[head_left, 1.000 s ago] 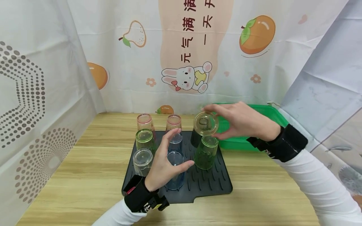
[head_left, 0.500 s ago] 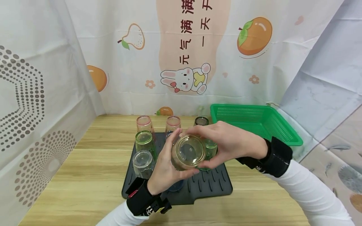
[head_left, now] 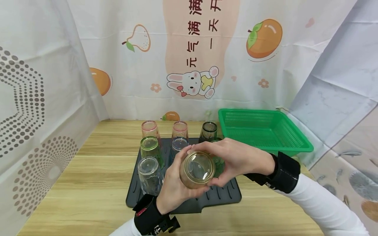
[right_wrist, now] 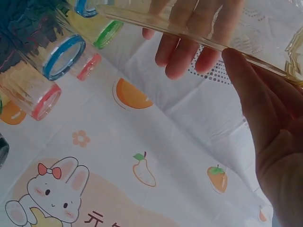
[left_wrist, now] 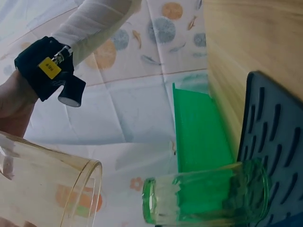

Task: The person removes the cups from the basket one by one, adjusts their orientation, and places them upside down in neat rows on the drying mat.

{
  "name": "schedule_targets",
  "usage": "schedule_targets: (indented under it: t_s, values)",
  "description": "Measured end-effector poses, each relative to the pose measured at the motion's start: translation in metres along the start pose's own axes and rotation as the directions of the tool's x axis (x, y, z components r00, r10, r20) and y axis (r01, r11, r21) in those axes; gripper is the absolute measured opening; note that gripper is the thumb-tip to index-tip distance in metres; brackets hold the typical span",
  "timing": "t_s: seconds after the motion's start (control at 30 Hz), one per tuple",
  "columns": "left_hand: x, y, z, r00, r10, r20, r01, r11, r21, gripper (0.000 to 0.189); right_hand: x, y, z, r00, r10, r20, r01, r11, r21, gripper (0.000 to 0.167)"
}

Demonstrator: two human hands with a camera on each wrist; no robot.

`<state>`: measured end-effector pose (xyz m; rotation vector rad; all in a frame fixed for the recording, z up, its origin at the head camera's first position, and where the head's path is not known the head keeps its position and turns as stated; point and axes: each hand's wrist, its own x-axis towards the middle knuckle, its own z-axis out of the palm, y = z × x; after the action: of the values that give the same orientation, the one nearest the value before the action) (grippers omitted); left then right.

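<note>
Above the drying mat, a pale amber glass (head_left: pixel 198 167) is held with its thick base facing up toward the head camera. My left hand (head_left: pixel 173 190) grips its left side and lower edge. My right hand (head_left: pixel 237 158) grips it from the right, thumb below and fingers over the top. The glass's rim end shows in the left wrist view, over the mat side. In the right wrist view, fingers (right_wrist: pixel 182 52) show against the clear wall. Right behind the held glass stands an upturned green glass (left_wrist: pixel 203 196), mostly covered in the head view.
Upturned glasses stand on the dark ridged mat (head_left: pixel 220 196): a clear one (head_left: pixel 150 177), a green one (head_left: pixel 151 149), a blue one (head_left: pixel 178 146), a smoky one (head_left: pixel 208 131) and pink-rimmed ones (head_left: pixel 179 130) at the back. A green basket (head_left: pixel 265 144) sits at back right.
My right hand has brought the amber glass left and toward me from beside the smoky one. My left hand, earlier apart from it, now grips it too. Both have lowered slightly.
</note>
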<state>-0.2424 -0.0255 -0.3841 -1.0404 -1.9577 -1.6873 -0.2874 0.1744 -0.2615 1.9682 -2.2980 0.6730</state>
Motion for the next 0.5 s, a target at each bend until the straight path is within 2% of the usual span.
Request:
schedule_targets:
  t_s: [0.17,0.33,0.5]
  values:
    - [-0.002,-0.002,0.008,1.0,0.021,-0.005,-0.021,1.0,-0.007,0.083,-0.006,-0.002,-0.003,0.999,0.039,0.019,-0.04,0.999,0.03,0.071]
    - [0.005,0.0,0.016,0.998,0.054,-0.019,-0.054,0.998,-0.019,0.08,-0.012,-0.006,-0.015,0.998,0.07,0.011,-0.071,0.992,0.108,0.076]
    - [0.012,-0.003,0.026,0.998,0.049,-0.048,-0.051,0.998,-0.042,0.079,-0.023,-0.008,-0.037,0.996,0.006,-0.086,0.0,0.998,0.07,0.086]
